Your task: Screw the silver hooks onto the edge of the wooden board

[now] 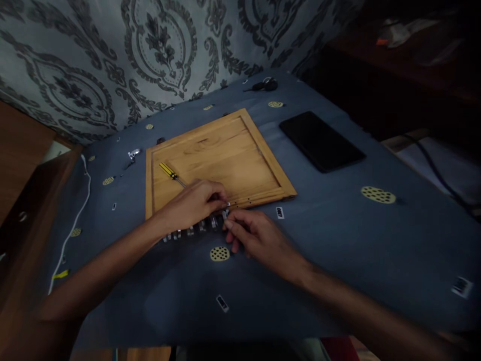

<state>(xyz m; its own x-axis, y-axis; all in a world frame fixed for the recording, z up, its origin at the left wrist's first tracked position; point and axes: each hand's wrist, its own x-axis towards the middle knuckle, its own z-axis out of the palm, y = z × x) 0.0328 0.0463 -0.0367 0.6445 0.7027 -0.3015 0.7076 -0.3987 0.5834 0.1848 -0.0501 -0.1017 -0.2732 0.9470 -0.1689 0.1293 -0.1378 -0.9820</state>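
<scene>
A wooden panel with a raised frame (225,150) lies flat on a blue cloth (338,235). A yellow-handled screwdriver (170,172) rests on the panel's left part. My left hand (195,203) sits on the panel's near edge, fingers curled and pinching a small metal piece I cannot name. My right hand (255,235) is just below that edge, fingers closed at the end of a metal strip with several hooks (195,230), which lies along the panel's near edge. Both sets of fingertips meet near small holes in the frame.
A black phone (321,140) lies right of the panel. Keys (265,85) sit at the cloth's far edge, a small metal part (133,154) to the panel's left, a white cable (80,200) along the left edge. A patterned wall stands behind.
</scene>
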